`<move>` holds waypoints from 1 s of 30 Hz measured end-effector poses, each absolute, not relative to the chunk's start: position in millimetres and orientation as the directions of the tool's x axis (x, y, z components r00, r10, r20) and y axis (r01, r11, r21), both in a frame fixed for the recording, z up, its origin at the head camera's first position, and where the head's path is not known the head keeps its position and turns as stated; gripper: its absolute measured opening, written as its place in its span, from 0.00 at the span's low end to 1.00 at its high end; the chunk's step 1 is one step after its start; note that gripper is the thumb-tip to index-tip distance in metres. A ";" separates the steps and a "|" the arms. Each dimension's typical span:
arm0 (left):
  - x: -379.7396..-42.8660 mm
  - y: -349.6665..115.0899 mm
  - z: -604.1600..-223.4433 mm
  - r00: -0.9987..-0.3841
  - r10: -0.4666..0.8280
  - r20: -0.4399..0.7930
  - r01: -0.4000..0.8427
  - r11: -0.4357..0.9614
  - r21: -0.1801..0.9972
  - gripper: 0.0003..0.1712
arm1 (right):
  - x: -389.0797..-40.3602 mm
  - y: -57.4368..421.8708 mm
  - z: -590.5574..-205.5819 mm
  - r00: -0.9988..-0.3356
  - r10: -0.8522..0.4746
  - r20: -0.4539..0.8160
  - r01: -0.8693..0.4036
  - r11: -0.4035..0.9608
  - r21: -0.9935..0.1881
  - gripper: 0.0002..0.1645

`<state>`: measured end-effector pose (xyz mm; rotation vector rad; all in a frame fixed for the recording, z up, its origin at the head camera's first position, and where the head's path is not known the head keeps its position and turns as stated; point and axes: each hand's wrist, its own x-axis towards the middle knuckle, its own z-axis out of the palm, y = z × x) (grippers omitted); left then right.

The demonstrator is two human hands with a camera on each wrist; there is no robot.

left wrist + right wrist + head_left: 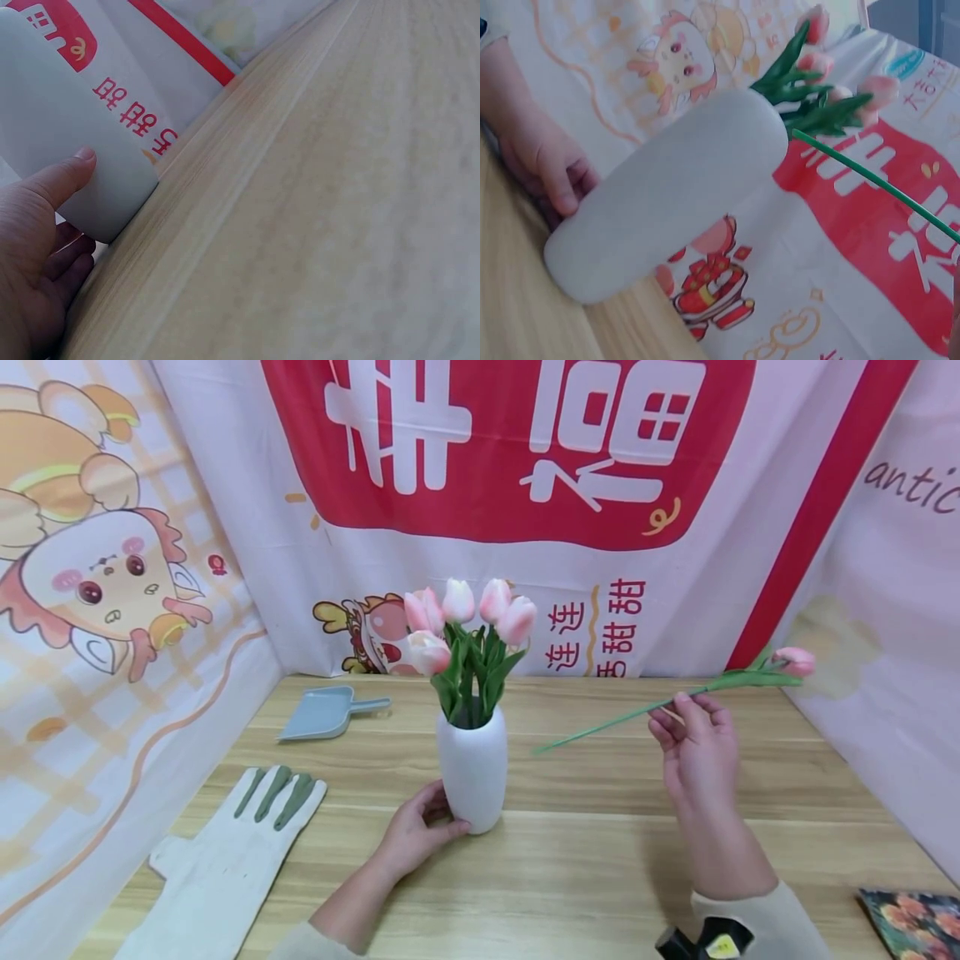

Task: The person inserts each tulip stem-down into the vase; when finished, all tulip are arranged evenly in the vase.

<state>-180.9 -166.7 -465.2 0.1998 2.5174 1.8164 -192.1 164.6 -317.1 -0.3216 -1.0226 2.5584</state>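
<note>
A white vase (474, 768) stands upright on the wooden table (570, 877), holding several pink-and-white tulips (495, 602) with green leaves. My left hand (416, 837) holds the vase low down, its thumb on the near side and its fingers around the left side, as the left wrist view shows at the vase's base (112, 187). Off to the right, my right hand (699, 752) pinches the green stem of a single pink tulip (795, 661) in the air. Its bloom points right, and the stem's bare end slants down toward the vase without touching it.
A blue-grey dustpan (318, 714) lies at the back left of the table. Nearer on the left is a white glove (217, 860) with grey-green stripes. A floral-printed item (918, 922) sits at the front right corner. Printed cloth (495, 518) hangs behind the table.
</note>
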 end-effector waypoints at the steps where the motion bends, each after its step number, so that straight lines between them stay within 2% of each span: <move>1: -181.0 -166.9 -465.4 -0.991 0.122 0.050 0.086 0.313 0.946 0.37 | -191.3 161.7 -313.7 -0.906 0.419 -0.065 -0.263 -0.676 -0.688 0.17; 7: -180.7 -167.8 -466.3 -0.991 0.125 0.042 0.080 0.315 0.946 0.37 | -188.9 141.3 -297.2 -0.889 0.456 0.033 -0.366 -0.667 -0.648 0.13; 17: -181.9 -167.9 -468.0 -0.991 0.127 0.050 0.088 0.316 0.945 0.37 | -180.4 110.5 -287.7 -0.853 0.483 0.197 -0.463 -0.526 -0.714 0.13; 20: -182.0 -167.8 -467.9 -0.990 0.128 0.056 0.094 0.318 0.943 0.36 | -178.3 102.8 -292.0 -0.818 0.497 0.290 -0.525 -0.440 -0.728 0.11; 23: -181.7 -167.8 -467.3 -0.990 0.130 0.058 0.097 0.320 0.942 0.36 | -176.1 94.4 -297.2 -0.762 0.494 0.418 -0.619 -0.365 -0.696 0.10; 30: -181.6 -167.6 -465.8 -0.990 0.133 0.048 0.088 0.317 0.944 0.37 | -176.4 75.1 -301.9 -0.647 0.388 0.656 -0.760 -0.264 -0.594 0.12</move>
